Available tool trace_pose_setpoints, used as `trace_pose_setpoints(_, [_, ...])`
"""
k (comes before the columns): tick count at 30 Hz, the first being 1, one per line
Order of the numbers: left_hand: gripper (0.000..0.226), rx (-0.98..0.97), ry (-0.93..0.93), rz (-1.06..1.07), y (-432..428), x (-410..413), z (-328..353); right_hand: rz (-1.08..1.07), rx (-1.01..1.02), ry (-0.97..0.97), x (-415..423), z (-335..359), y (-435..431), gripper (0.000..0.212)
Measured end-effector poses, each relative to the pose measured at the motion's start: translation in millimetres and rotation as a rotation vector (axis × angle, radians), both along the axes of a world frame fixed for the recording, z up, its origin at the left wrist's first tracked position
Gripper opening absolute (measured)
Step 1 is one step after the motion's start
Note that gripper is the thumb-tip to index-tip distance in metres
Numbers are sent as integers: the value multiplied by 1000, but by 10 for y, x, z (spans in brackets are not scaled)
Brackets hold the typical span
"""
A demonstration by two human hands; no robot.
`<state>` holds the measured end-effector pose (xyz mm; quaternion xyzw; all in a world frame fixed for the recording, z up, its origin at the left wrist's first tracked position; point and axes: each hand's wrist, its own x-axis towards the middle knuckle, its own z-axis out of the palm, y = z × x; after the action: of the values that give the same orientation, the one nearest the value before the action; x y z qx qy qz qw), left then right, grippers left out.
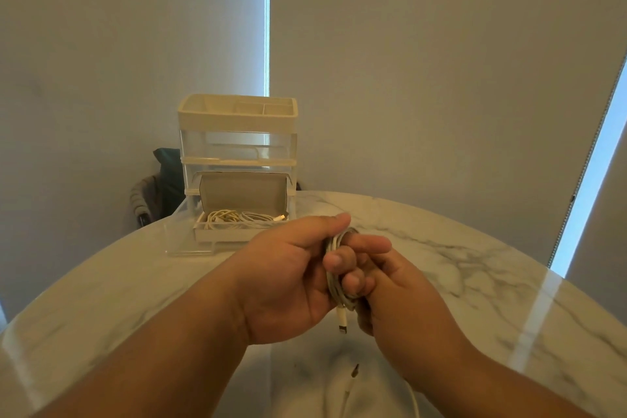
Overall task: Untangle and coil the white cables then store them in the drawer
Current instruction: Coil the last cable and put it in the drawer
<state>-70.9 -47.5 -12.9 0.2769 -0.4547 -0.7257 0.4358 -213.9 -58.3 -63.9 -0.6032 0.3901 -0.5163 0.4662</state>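
Head view: a round tabletop [441, 248] of glossy white marble with grey veins. At its far edge stands one organizer [237, 119], with cream frames around clear plastic drawers. Its lowest drawer [185, 241], clear-walled, is pulled out and carries an open, flat cardboard box [242, 192]. What look like two loose bundles of stored cables [237, 216] lie in the box, one yellowish, one whiter.

One coiled white cable [334, 292], thin and smooth and wound into a tight ring, is above the tabletop between two hands, near the drawer's front. The left hand [288, 268] grips the ring with the thumb laid over the top. The right hand [390, 285] holds it with curled fingers. One short connector end [341, 321] hangs below the hands.
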Motion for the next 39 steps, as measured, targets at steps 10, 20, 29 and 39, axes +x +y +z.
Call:
trace_pose_setpoints(10, [36,-218,-82,-166,62,79,12,120,0,-1,-31,14,-63,29])
trace_pose_setpoints(20, [18,-103,209,120,-60,-98,-103,207,254,-248,-40,36,-74,26])
trace_pose_setpoints(29, [34,-103,26,-22,-29,72,-38,71,61,93,-98,19,-108,32])
trace_pose_setpoints(39, [31,-95,-9,17,-65,87,-64,109,26,137,-113,29,-125,35])
